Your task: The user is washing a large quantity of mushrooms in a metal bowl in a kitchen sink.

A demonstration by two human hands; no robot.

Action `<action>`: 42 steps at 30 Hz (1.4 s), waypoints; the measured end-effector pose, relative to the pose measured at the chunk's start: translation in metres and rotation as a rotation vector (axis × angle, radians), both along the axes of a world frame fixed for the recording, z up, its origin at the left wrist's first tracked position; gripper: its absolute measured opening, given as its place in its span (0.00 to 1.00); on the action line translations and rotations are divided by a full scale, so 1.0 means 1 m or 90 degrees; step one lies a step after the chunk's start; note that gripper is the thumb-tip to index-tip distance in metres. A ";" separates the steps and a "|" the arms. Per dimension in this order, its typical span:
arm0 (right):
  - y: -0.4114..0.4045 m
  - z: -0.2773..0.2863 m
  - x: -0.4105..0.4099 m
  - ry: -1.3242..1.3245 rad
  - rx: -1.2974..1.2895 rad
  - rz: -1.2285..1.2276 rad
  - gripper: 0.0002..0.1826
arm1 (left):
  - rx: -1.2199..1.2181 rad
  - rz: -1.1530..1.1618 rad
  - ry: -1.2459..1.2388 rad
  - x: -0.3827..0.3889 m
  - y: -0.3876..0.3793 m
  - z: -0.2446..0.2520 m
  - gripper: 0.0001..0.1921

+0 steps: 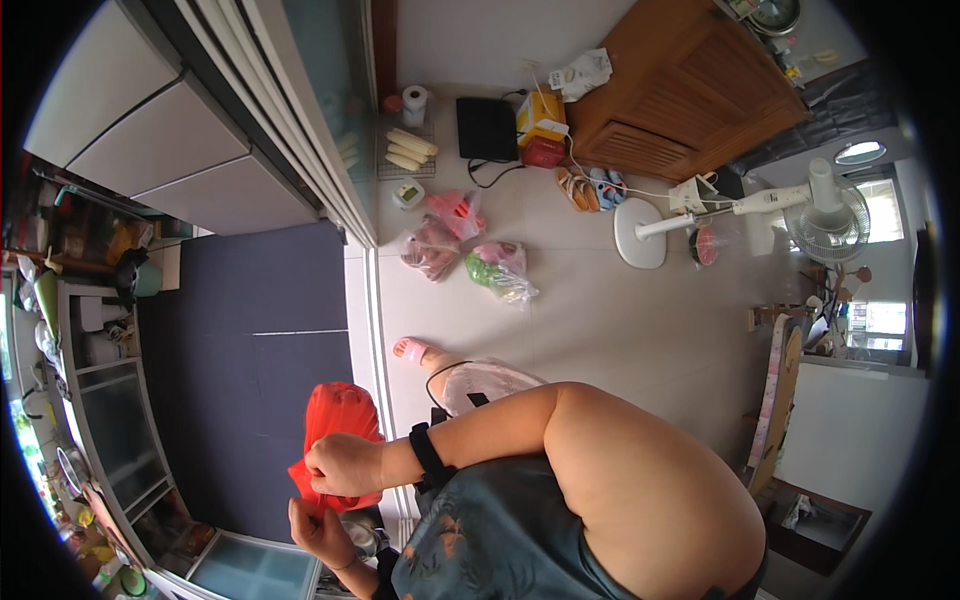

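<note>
A red plastic bag (341,411) hangs in front of me over the sliding-door threshold, bulging with contents I cannot make out. My right hand (346,463) is closed in a fist around its gathered upper part. Just below it in the picture, my left hand (321,531) pinches another part of the same bag, with fingers curled. The two hands are close together but apart. A black strap (427,454) circles my right wrist. One of my feet, in a pink slipper (411,351), rests on the pale tiles beside the door track.
Several filled plastic bags (499,271) lie on the tiles, near a digital kitchen scale (408,194) and corn cobs (409,148) on a wire rack. A white pedestal fan (640,234) stands farther right. Dark floor (255,382) and cabinets (120,427) lie past the door track (376,315).
</note>
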State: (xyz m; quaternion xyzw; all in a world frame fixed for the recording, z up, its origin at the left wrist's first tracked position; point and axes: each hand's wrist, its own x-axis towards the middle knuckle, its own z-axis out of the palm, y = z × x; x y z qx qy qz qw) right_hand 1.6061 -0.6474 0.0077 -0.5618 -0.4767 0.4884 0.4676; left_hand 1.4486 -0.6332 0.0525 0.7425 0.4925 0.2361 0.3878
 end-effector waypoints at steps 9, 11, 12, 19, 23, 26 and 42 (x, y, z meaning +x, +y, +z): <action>0.046 0.023 -0.037 0.024 -0.055 0.040 0.11 | 0.017 0.131 -0.025 -0.040 0.027 0.016 0.13; 0.078 0.042 -0.051 0.031 0.014 -0.020 0.12 | 0.040 0.154 -0.011 -0.047 0.059 0.042 0.12; 0.085 0.050 -0.053 0.048 -0.013 -0.029 0.13 | 0.043 0.169 -0.014 -0.049 0.067 0.045 0.12; 0.063 0.097 -0.180 0.190 -0.230 0.111 0.09 | 0.036 0.213 -0.166 -0.194 0.024 0.062 0.10; 0.059 0.097 -0.240 0.235 -0.248 0.140 0.08 | 0.070 0.249 -0.210 -0.250 0.001 0.058 0.10; 0.069 0.096 -0.275 0.258 -0.232 0.198 0.09 | 0.177 0.259 -0.200 -0.281 -0.003 0.062 0.10; 0.209 0.087 -0.469 0.145 -0.221 0.589 0.09 | 0.145 0.609 -0.110 -0.422 0.067 0.048 0.08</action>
